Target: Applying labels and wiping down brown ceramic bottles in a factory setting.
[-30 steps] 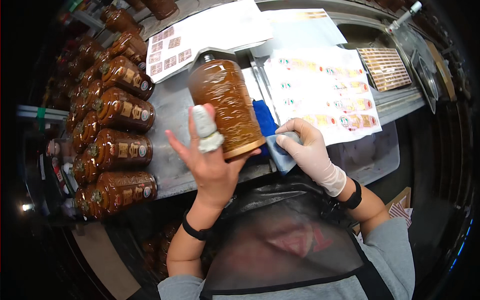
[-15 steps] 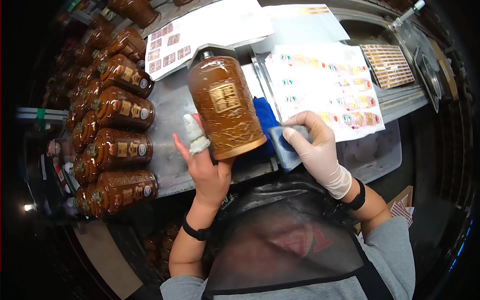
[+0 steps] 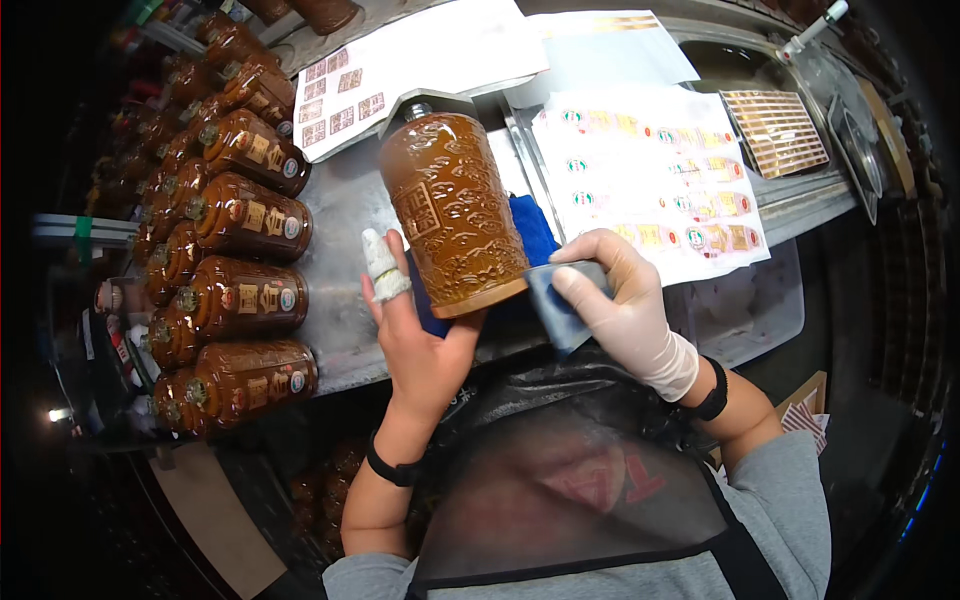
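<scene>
A glossy brown bottle with embossed swirls and a square gold label lies tilted in front of me, its neck resting in a grey metal cradle. From below, my left hand holds it by the base; part of the palm and thumb is behind the bottle. White wrapping covers one left fingertip, and the other fingers stretch along the bottle's left side. In a white glove, my right hand pinches a flat blue-grey pad between thumb and fingers. Its upper edge meets the bottle's base rim. Blue cloth shows behind the bottle.
Rows of similar brown bottles lie stacked on the left of the metal table. Sticker sheets cover the right side, and another label sheet lies at the back. A striped gold sheet sits farther right.
The bottle has rolled to the left about its length, so its square label now faces further left. My left hand has shifted slightly right under the base, and the pad has moved left to the rim.
</scene>
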Tool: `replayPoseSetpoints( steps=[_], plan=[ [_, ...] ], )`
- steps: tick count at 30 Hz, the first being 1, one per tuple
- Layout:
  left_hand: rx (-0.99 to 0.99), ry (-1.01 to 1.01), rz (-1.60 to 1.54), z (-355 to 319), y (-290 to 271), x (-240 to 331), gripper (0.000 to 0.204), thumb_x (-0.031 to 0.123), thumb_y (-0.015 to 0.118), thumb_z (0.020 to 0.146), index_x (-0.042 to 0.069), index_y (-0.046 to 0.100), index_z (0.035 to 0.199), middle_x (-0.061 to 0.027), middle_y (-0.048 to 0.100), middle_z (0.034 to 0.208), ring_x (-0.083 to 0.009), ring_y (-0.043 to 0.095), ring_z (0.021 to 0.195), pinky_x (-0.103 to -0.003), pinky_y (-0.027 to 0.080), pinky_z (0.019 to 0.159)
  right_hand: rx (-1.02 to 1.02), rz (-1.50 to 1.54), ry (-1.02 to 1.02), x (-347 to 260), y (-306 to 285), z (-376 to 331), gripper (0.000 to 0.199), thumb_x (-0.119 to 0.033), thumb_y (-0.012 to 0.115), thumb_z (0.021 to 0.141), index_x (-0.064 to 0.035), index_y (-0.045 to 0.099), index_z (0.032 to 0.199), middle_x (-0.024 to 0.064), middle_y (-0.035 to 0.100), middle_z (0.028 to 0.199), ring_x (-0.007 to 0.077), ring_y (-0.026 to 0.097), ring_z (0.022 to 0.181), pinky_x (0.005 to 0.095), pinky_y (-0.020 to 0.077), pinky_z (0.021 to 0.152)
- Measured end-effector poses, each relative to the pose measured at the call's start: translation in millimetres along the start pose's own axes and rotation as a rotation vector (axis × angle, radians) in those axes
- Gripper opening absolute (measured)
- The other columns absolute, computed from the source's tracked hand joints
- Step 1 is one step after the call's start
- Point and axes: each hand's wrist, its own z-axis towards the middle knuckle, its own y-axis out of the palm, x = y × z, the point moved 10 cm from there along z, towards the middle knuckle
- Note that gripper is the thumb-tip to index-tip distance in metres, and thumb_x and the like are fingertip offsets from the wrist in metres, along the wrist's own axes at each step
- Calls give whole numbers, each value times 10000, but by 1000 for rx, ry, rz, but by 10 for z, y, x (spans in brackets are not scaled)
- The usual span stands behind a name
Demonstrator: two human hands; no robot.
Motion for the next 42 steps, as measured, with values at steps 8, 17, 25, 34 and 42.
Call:
replayPoseSetpoints(
  steps=[8,17,25,34,42],
  plan=[
    [73,-110,-111,25,-52,-95,864,63,753,801,-63,272,1508,-204,481,1474,-299,426,1392,-369,307,1142,-4,-39,-29,-131,-3,53,128,-104,671,877,-22,657,974,93,680,883,139,644,829,292,514,768],
    [-7,-173,-404,-37,65,-325,898,95,730,885,-17,144,1556,-135,553,1366,-178,560,1199,-315,434,1014,30,-17,27,165,-52,57,171,-139,668,886,-10,628,991,113,678,856,177,662,797,308,515,740],
    [-29,-218,-375,-8,57,-403,926,82,733,861,-8,134,1561,-181,577,1365,-211,582,1211,-310,440,1007,23,-94,46,261,-100,128,136,-107,676,871,-12,657,966,54,655,859,125,608,839,286,491,784],
    [82,324,264,29,-117,600,1047,242,863,694,36,268,1531,-163,386,1548,-392,238,1482,-652,11,1144,-70,171,76,-82,16,14,136,-81,665,884,0,645,992,55,657,916,105,613,854,262,497,782],
    [76,177,249,56,-147,330,822,234,842,736,35,473,1444,-81,518,1467,-324,377,1428,-638,-12,1154,-45,96,154,260,-58,85,140,-89,674,875,5,643,974,52,659,878,98,612,817,258,497,761]
  ],
)
